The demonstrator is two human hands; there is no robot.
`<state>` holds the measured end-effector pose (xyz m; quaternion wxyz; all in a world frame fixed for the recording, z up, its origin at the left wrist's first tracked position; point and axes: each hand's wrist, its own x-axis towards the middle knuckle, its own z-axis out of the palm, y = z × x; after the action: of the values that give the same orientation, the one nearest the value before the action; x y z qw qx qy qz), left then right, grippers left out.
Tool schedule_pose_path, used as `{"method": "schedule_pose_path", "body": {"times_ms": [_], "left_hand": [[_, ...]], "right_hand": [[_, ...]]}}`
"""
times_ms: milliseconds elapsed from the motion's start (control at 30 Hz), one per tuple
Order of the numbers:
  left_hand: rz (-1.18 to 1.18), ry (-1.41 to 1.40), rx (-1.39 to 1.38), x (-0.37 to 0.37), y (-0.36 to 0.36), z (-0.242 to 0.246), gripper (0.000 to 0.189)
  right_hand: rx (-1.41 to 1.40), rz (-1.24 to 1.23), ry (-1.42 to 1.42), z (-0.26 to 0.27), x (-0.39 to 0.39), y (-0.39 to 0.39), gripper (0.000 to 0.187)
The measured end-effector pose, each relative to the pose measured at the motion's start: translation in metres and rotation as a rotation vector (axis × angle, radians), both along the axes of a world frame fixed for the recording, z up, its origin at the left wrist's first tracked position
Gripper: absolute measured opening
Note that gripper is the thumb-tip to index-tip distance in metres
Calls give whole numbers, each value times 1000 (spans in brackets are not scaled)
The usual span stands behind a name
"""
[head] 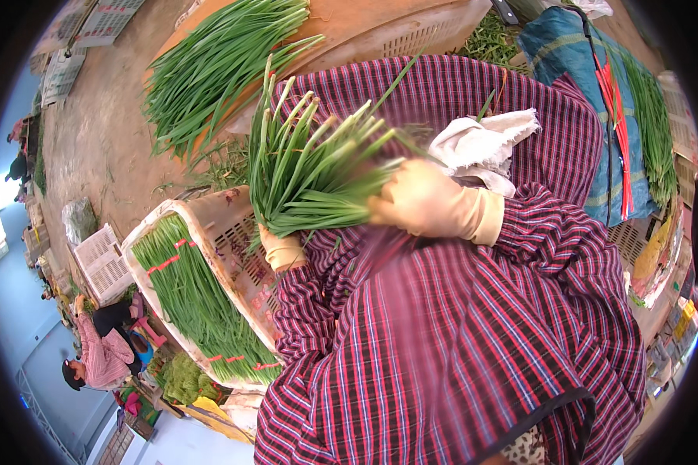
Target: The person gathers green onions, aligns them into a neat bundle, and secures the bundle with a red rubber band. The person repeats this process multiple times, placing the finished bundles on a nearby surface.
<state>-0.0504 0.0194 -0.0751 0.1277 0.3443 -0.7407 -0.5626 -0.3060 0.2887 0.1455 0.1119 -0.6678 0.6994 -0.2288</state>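
Observation:
My left hand [280,247], in a cream rubber glove, is closed around a bunch of garlic chives [308,168] above my lap. Pale root ends fan upward and to the right. My right hand [421,200], gloved alike and blurred, has curled fingers against the stalks on the bunch's right side; its fingertips are hard to make out. A white rag [483,142] with frayed edges lies just beyond the right hand on my checked apron [453,81]. At the upper left, a large loose pile of chives [227,75] rests on an orange-brown board [355,23].
Left of me stands a white plastic crate [209,273] of chives tied with red bands. At right, red ties [616,133] and more chives [651,128] lie over a blue woven sack [570,64]. A knife handle [505,10] shows at top. Another person [102,354] sits at far left.

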Motion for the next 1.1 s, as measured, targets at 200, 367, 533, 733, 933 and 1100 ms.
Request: {"method": "schedule_pose_path", "body": {"times_ms": [200, 367, 533, 733, 933, 1100], "left_hand": [[27, 260, 419, -8, -6, -8, 32], [175, 400, 711, -16, 9, 17, 33], [161, 265, 489, -22, 4, 16, 35], [176, 164, 277, -25, 10, 28, 37], [265, 123, 155, -25, 11, 33, 40], [185, 398, 257, -34, -3, 18, 42]], "right_hand": [[135, -71, -204, -8, -2, 5, 35], [-259, -494, -778, 9, -19, 14, 21], [-165, -582, -846, 13, -79, -20, 44], [386, -305, -734, 1, -85, -74, 36], [-118, -680, -1214, -10, -99, -38, 21], [-8, -602, -1292, -7, -97, -25, 22]]}}
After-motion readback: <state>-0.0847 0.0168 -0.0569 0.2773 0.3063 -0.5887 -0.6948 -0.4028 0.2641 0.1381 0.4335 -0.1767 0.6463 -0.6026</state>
